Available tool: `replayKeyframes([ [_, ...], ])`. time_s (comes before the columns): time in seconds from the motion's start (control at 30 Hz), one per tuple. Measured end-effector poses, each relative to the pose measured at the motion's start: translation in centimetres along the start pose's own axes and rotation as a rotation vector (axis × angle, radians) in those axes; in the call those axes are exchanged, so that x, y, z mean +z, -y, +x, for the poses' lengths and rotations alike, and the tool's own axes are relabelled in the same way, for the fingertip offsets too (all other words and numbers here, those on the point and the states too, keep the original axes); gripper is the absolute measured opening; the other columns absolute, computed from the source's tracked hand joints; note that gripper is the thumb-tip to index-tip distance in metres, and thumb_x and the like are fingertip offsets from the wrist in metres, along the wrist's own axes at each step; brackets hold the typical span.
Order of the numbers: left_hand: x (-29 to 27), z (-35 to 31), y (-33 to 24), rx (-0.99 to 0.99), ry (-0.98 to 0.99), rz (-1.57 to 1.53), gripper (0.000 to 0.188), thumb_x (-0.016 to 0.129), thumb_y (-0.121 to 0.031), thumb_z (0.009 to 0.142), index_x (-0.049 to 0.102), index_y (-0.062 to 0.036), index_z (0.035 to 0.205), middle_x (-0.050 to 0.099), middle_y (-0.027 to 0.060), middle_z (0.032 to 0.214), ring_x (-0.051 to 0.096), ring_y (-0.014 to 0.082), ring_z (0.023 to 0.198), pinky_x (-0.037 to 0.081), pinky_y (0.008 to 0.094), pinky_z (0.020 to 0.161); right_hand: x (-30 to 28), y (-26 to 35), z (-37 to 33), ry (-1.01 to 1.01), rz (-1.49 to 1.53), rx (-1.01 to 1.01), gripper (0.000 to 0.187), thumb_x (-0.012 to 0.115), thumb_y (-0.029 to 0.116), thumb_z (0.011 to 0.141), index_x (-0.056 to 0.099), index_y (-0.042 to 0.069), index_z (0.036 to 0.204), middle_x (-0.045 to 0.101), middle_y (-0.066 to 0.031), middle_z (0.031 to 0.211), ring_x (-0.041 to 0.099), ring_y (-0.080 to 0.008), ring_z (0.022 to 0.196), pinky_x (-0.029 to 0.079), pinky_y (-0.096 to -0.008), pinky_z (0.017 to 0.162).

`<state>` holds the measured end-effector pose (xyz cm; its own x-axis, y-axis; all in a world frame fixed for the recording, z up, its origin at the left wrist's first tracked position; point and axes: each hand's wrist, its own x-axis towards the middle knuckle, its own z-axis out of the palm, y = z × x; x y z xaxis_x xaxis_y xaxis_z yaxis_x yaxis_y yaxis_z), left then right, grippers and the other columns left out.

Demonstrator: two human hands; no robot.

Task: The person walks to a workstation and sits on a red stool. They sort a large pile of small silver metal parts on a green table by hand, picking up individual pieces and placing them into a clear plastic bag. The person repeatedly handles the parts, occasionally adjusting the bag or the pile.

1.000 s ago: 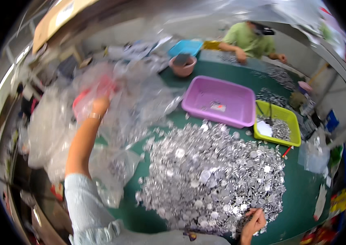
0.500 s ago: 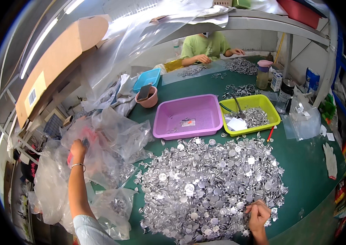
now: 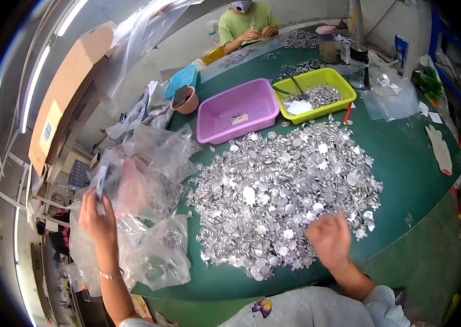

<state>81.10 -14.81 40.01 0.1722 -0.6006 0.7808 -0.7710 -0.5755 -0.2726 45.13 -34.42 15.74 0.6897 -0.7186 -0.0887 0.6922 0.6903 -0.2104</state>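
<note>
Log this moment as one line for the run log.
left hand: grips clear bag, raised off table edge | right hand: open, over metal discs | pink tub: behind pile

A purple tray (image 3: 237, 110) sits on a green table (image 3: 413, 163). Just right of the tray is a yellow tray (image 3: 315, 94) holding small metal parts. Left of the purple tray stands a pink bowl (image 3: 188, 102). Far right lies a white glove (image 3: 440, 149).

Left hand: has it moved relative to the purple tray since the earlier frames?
Yes. The left hand has drawn back from the purple tray, toward the table's near-left edge, gripping a clear plastic bag.
</note>
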Motion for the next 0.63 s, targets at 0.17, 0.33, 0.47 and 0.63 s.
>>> replayKeyframes([
  [0.17, -7.3, -3.4, -12.4, 0.286, 0.170, -0.476, 0.030, 0.065, 0.003, 0.070, 0.060, 0.0085, 0.099, 0.065, 0.0195, 0.094, 0.066, 0.0302, 0.080, 0.053, 0.0356, 0.066, 7.1, -1.5, -0.8, 0.098, 0.098, 0.510, 0.057, 0.037, 0.049, 0.094, 0.047, 0.003, 0.126, 0.052, -0.0218, 0.121, 0.053, -0.0325, 0.111, 0.041, -0.0460, 0.095],
  [0.33, -7.5, -7.5, -21.3, 0.451, 0.292, -1.044, 0.034, 0.066, 0.000, 0.066, 0.061, 0.0108, 0.097, 0.065, 0.0208, 0.099, 0.066, 0.0310, 0.087, 0.055, 0.0350, 0.075, 7.9, -1.4, -3.6, 0.033, 0.134, 0.457, 0.066, 0.037, 0.058, 0.091, 0.041, 0.008, 0.133, 0.044, -0.0212, 0.134, 0.045, -0.0397, 0.121, 0.035, -0.0537, 0.102],
  [0.47, -5.3, -10.7, -26.2, 0.558, 0.192, -1.230, 0.033, 0.061, -0.001, 0.067, 0.061, 0.0105, 0.098, 0.061, 0.0227, 0.108, 0.063, 0.0342, 0.096, 0.054, 0.0385, 0.080, 7.4, 1.3, -5.2, 0.133, 0.051, 0.307, 0.073, 0.025, 0.063, 0.092, 0.030, 0.011, 0.142, 0.037, -0.0203, 0.140, 0.037, -0.0441, 0.127, 0.033, -0.0554, 0.103],
  [0.63, -4.4, -13.2, -29.2, 0.453, 0.293, -1.251, 0.040, 0.063, -0.009, 0.071, 0.062, -0.0044, 0.111, 0.044, 0.0246, 0.133, 0.049, 0.0369, 0.118, 0.044, 0.0429, 0.096, 6.5, 4.0, -6.2, 0.176, 0.013, 0.139, 0.075, 0.020, 0.064, 0.092, 0.022, 0.012, 0.146, 0.030, -0.0205, 0.145, 0.034, -0.0424, 0.129, 0.030, -0.0562, 0.105],
])
